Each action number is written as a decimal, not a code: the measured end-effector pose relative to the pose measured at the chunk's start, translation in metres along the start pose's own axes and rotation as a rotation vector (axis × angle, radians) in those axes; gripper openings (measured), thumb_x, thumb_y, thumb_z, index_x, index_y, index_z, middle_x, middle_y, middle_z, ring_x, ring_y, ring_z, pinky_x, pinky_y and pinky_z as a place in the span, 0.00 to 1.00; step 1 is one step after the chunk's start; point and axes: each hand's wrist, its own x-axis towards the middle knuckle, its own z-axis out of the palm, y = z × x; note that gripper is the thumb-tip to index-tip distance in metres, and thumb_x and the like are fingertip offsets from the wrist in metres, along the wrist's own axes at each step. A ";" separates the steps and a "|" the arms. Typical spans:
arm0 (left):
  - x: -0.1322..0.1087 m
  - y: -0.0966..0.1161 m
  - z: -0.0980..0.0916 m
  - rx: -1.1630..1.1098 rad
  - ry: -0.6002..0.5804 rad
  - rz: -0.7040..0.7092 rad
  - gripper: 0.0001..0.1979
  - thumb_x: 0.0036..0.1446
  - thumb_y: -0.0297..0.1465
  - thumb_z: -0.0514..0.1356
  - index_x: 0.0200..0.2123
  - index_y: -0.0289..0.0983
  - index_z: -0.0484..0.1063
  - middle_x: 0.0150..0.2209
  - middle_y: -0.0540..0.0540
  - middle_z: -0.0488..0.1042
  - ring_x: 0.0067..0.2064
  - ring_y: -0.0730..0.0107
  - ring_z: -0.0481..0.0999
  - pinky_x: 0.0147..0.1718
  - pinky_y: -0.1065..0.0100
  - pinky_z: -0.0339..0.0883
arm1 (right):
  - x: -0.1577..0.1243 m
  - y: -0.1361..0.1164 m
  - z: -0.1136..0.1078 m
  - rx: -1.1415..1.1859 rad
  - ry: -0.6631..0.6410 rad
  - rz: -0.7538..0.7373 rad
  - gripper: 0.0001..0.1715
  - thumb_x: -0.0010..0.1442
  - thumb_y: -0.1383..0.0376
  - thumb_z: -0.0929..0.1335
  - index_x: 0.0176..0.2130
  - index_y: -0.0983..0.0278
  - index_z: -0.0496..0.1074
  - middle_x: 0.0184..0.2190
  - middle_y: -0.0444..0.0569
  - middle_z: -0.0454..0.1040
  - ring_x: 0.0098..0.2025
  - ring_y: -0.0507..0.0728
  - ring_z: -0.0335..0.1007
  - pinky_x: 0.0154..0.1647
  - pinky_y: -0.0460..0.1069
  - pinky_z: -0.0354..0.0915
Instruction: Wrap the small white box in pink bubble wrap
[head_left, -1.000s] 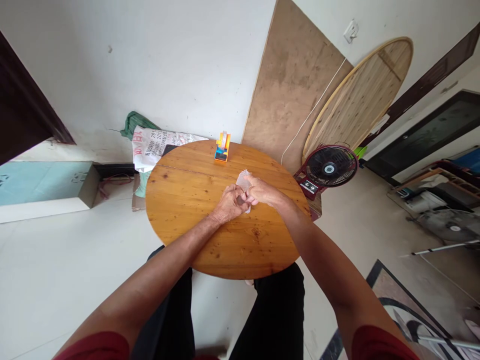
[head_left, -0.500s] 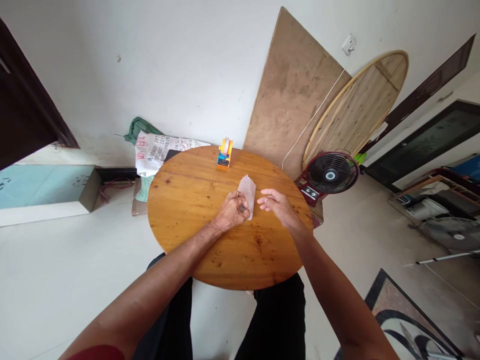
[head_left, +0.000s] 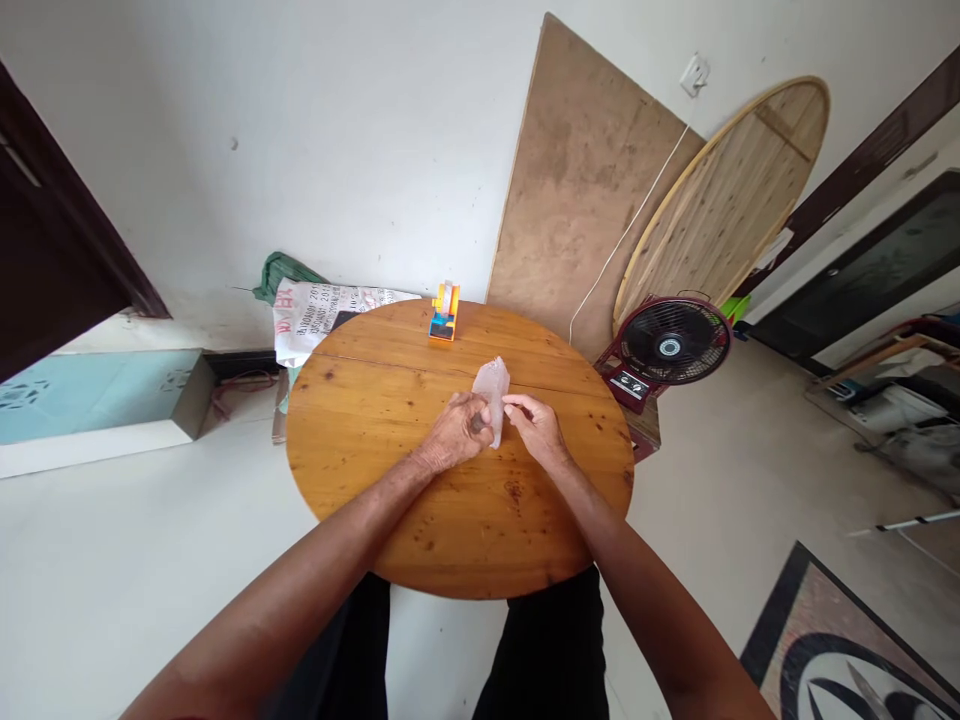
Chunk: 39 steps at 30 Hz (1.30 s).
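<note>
On the round wooden desk (head_left: 360, 430), near its middle, a thin pale sheet (head_left: 492, 380) sits between the two hands, its ragged end toward the far edge. The left hand (head_left: 459, 430), fingers curled in, grips its left side. The right hand (head_left: 541, 430) has thumb and forefinger nearly together at its right edge; whether they pinch it cannot be told.

Right grip (head_left: 538, 428) back at pale sheet (head_left: 492, 382)

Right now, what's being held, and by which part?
The left hand holds the pale sheet by its left edge; the right hand is at its right edge, its grip unclear.
</note>
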 end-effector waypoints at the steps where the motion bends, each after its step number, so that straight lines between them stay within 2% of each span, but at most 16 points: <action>1: 0.000 0.000 0.000 -0.001 -0.002 -0.001 0.08 0.44 0.22 0.60 0.28 0.38 0.68 0.35 0.46 0.72 0.44 0.60 0.72 0.45 0.59 0.69 | 0.000 -0.001 0.000 -0.034 -0.004 -0.038 0.13 0.58 0.59 0.66 0.39 0.61 0.78 0.34 0.48 0.76 0.34 0.56 0.71 0.38 0.50 0.67; 4: 0.000 0.001 0.000 0.000 -0.005 -0.003 0.08 0.44 0.21 0.59 0.29 0.38 0.67 0.36 0.46 0.73 0.43 0.61 0.71 0.45 0.59 0.68 | 0.000 -0.001 0.002 -0.149 -0.020 -0.129 0.15 0.62 0.60 0.64 0.42 0.61 0.78 0.37 0.49 0.75 0.38 0.57 0.71 0.41 0.51 0.67; 9: 0.001 0.004 -0.003 0.017 -0.025 0.006 0.07 0.45 0.22 0.59 0.29 0.38 0.67 0.36 0.46 0.74 0.43 0.63 0.72 0.46 0.62 0.67 | 0.001 0.003 0.008 -0.222 -0.059 -0.144 0.16 0.64 0.61 0.62 0.44 0.60 0.77 0.42 0.50 0.75 0.45 0.57 0.72 0.46 0.51 0.67; 17: 0.003 0.006 -0.006 0.020 -0.087 -0.053 0.04 0.48 0.25 0.59 0.28 0.38 0.67 0.34 0.48 0.75 0.43 0.62 0.73 0.46 0.62 0.66 | 0.004 -0.002 0.006 -0.208 -0.037 -0.224 0.18 0.66 0.62 0.60 0.47 0.61 0.76 0.45 0.52 0.73 0.49 0.58 0.70 0.52 0.53 0.65; 23: 0.004 0.003 -0.003 -0.033 -0.107 -0.096 0.06 0.46 0.23 0.59 0.28 0.38 0.66 0.35 0.48 0.75 0.42 0.63 0.73 0.46 0.62 0.67 | 0.002 -0.001 0.011 -0.223 -0.045 -0.214 0.19 0.66 0.61 0.59 0.47 0.61 0.76 0.49 0.53 0.74 0.52 0.59 0.68 0.56 0.55 0.63; 27: 0.005 0.005 -0.004 -0.043 -0.124 -0.105 0.06 0.46 0.23 0.58 0.28 0.38 0.65 0.34 0.48 0.74 0.41 0.64 0.73 0.45 0.61 0.68 | 0.000 0.000 0.013 -0.220 -0.050 -0.202 0.20 0.67 0.61 0.58 0.48 0.60 0.75 0.49 0.52 0.75 0.52 0.59 0.68 0.57 0.55 0.62; 29: 0.005 0.006 -0.004 -0.032 -0.121 -0.107 0.06 0.46 0.22 0.59 0.28 0.38 0.66 0.35 0.47 0.75 0.44 0.62 0.73 0.47 0.60 0.68 | 0.000 0.000 0.014 -0.241 -0.053 -0.191 0.20 0.67 0.61 0.58 0.48 0.60 0.75 0.49 0.51 0.76 0.52 0.59 0.69 0.57 0.55 0.61; 32: 0.004 0.004 -0.004 -0.004 -0.086 -0.084 0.07 0.46 0.22 0.60 0.29 0.38 0.67 0.46 0.43 0.75 0.57 0.57 0.68 0.56 0.56 0.62 | 0.001 0.002 0.014 -0.259 -0.061 -0.187 0.19 0.66 0.61 0.59 0.46 0.61 0.76 0.47 0.52 0.77 0.50 0.60 0.70 0.55 0.56 0.62; 34: 0.003 0.004 -0.004 0.007 -0.077 -0.064 0.07 0.46 0.22 0.60 0.29 0.38 0.68 0.52 0.42 0.73 0.60 0.56 0.66 0.59 0.54 0.59 | 0.001 0.003 0.015 -0.251 -0.058 -0.183 0.19 0.66 0.61 0.59 0.45 0.61 0.76 0.45 0.52 0.78 0.50 0.60 0.70 0.55 0.55 0.62; 39: 0.005 0.006 -0.006 0.009 -0.104 -0.029 0.07 0.46 0.22 0.59 0.28 0.39 0.67 0.46 0.44 0.76 0.52 0.58 0.72 0.53 0.57 0.63 | 0.001 0.004 0.017 -0.220 -0.056 -0.179 0.19 0.66 0.63 0.59 0.46 0.60 0.76 0.46 0.50 0.78 0.50 0.59 0.71 0.55 0.54 0.62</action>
